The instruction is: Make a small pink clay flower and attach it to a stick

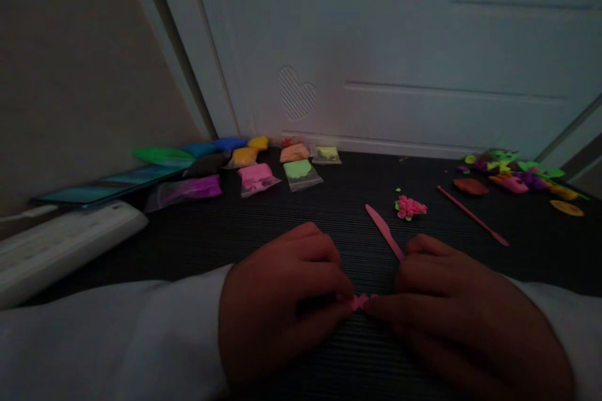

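Between my two hands, low in the head view, lies a small row of pink clay pieces (361, 302). My left hand (291, 297) pinches its left end between thumb and index finger. From the other side, my right hand (461, 310) has its fingers closed at the right end, covering part of the strip. A pink plastic clay knife (386, 232) lies just beyond my right hand, its lower end hidden behind the knuckles. Past that sits a cluster of pink clay roses with green leaves (410, 207).
A thin pink modelling stick (473, 216) and a reddish-brown clay piece (470, 186) lie to the right, near colourful clay figures (512, 178). Bags of coloured clay (256, 177) line the back left. A phone (117, 185) and a white power strip (70, 244) are at left.
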{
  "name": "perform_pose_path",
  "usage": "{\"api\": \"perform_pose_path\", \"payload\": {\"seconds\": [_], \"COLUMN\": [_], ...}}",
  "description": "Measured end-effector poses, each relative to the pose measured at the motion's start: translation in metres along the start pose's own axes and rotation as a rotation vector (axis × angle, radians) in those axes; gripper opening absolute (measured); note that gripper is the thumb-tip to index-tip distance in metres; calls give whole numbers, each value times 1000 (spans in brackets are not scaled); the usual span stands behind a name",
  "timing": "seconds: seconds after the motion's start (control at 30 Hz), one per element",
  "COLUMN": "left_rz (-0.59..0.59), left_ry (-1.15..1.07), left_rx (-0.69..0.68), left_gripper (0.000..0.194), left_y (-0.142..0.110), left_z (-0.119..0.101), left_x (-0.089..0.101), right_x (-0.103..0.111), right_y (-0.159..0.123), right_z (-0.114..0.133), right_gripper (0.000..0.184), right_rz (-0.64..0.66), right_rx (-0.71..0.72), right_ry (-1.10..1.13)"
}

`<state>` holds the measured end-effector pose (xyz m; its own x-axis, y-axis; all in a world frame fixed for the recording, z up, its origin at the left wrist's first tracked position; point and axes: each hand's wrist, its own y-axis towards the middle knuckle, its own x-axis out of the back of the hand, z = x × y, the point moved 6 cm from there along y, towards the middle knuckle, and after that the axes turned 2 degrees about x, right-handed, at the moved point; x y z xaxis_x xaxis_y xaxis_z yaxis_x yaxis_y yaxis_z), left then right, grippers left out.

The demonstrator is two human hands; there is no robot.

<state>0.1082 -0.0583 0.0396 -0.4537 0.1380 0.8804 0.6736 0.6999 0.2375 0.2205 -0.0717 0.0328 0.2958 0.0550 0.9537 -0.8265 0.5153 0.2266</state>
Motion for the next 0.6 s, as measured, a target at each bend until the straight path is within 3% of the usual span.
{"api": "perform_pose_path", "payload": {"seconds": [0.6], "left_rz": [-29], "left_ry": [23], "left_rx": [12], "left_gripper": [12], "left_y": [3], "left_z": [-1], "left_x": [-2], "right_x": [-2], "right_y": [0], "right_z": [-1], "right_gripper": [30], "right_rz": [64], "right_rx": [10], "right_ry": [19]}}
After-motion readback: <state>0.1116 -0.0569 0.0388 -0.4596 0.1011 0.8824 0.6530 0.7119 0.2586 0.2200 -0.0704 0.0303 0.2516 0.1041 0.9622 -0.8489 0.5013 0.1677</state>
